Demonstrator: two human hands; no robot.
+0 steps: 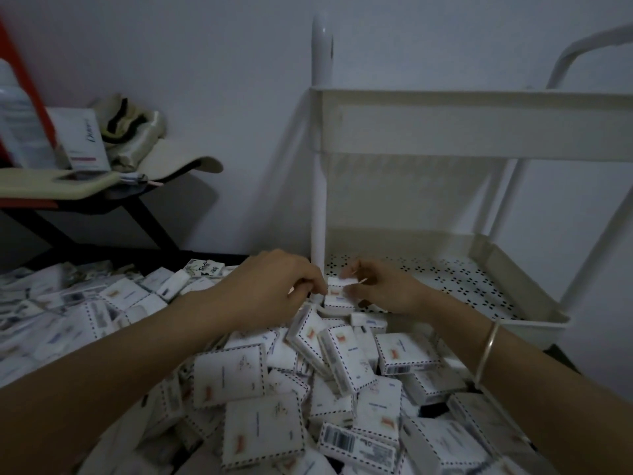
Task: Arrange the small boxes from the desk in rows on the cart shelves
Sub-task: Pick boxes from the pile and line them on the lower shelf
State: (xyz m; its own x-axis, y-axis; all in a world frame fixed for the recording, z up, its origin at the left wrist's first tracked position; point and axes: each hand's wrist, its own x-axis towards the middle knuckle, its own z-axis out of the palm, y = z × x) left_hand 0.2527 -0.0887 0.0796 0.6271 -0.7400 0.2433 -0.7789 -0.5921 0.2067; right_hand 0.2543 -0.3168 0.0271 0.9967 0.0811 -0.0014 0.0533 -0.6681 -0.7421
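Observation:
A big heap of small white boxes (260,399) with dashed borders covers the desk in front of me. A small stack of these boxes (337,296) stands at the near left corner of the cart's lower perforated shelf (455,286). My left hand (270,289) holds the stack's left side with curled fingers. My right hand (383,289) grips its right side, fingertips on the top box. The cart's upper shelf (479,132) is seen from below, so its contents are hidden.
The white cart's post (318,186) rises just behind my hands. At the left a dark side table (102,204) holds a bottle (17,111), a white carton (87,138) and folded cloth. A pale wall stands behind everything.

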